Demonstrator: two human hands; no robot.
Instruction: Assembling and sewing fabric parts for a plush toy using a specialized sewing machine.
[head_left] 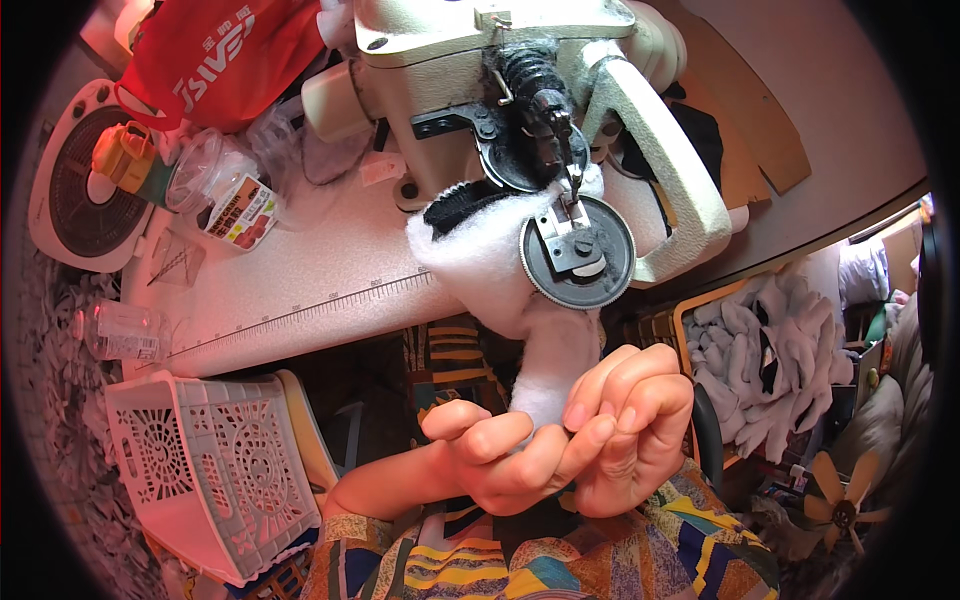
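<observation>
My left hand (515, 458) and my right hand (637, 428) meet in front of my lap, fingertips touching. Both are closed, with fingers curled and pinched together; whatever lies between them, if anything, is too small or hidden to make out. Just beyond them hangs a white fluffy plush piece (480, 265), draped from the sewing machine (450, 85) down behind my fingers. Its upper part is at the machine's round toothed disc (610, 280), below the needle area. A black strip (465, 207) lies against the plush's upper left edge.
A white plastic crate (215, 470) stands at lower left. On the table's left are a clear jar (212, 170), a round fan (85, 180) and a red bag (225, 65). A bin of grey-white plush pieces (770, 350) sits at right, above a small yellow-bladed fan (842, 500).
</observation>
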